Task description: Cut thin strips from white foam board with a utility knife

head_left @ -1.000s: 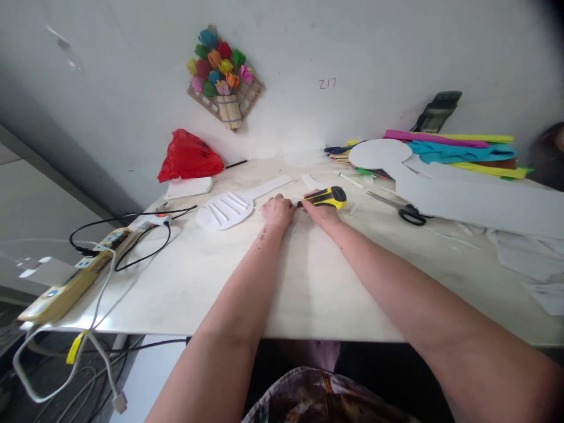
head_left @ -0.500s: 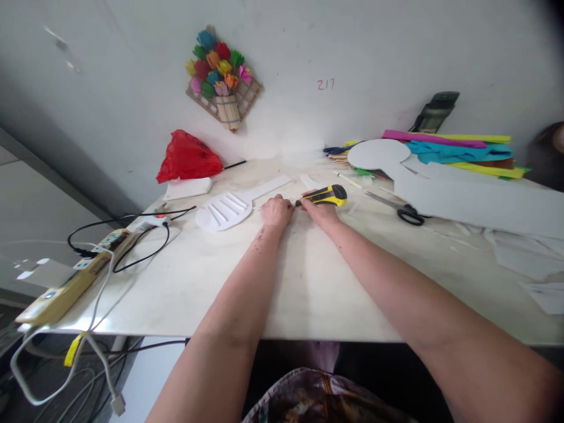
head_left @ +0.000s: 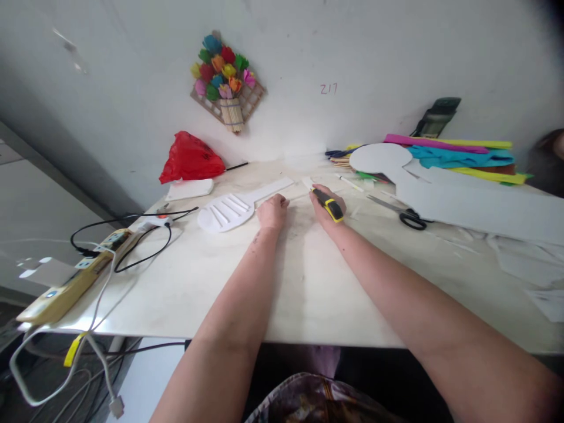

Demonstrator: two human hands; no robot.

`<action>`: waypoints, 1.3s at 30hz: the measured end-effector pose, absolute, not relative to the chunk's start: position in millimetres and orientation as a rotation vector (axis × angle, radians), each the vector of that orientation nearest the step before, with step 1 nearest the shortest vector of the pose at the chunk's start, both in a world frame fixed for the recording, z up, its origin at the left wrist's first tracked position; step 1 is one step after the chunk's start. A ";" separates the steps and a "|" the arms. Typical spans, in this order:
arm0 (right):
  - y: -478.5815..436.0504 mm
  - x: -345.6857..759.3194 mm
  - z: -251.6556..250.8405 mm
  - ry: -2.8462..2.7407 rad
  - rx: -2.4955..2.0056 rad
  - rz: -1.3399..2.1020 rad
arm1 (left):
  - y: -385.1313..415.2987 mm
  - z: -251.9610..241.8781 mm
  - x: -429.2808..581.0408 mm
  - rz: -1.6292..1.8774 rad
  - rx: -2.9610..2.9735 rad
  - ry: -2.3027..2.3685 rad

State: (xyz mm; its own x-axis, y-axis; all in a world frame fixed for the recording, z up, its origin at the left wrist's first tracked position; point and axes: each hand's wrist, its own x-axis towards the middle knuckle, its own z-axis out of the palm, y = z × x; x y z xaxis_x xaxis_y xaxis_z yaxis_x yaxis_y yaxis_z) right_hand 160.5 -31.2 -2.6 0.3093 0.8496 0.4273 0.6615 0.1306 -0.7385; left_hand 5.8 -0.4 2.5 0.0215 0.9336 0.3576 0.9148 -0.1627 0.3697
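A yellow and black utility knife (head_left: 328,205) is gripped in my right hand (head_left: 330,202), its front end pointing up and left toward the wall. My left hand (head_left: 272,211) rests on the table with curled fingers, pinching something thin and white that is too small to make out. Just left of it lies a white paddle-shaped cutout (head_left: 227,212) with several narrow white strips on its round part and a handle reaching up to the right. A thin white strip stretches between my two hands. Small white scraps lie beyond my right hand.
Scissors (head_left: 412,219) and a large white sheet (head_left: 476,197) lie on the right, with coloured paper rolls (head_left: 462,154) and a bottle (head_left: 438,116) behind. On the left are a red bag (head_left: 191,157), a power strip (head_left: 70,288) and cables. Part of a person shows at the right edge.
My right hand has moved apart from my left hand, and the knife has turned from pointing left to pointing up and left. My left hand has barely moved.
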 end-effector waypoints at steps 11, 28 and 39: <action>-33.8 159.8 4.6 -1.902 -2.039 -0.400 | 10.6 -0.7 -3.2 1.268 1.416 1.343; -40.7 155.7 10.5 -1.936 -1.410 -0.688 | 10.2 3.0 -4.7 1.176 1.681 1.132; -40.9 152.9 11.0 -2.000 -1.326 -0.788 | 0.2 13.4 -3.7 1.118 1.614 1.106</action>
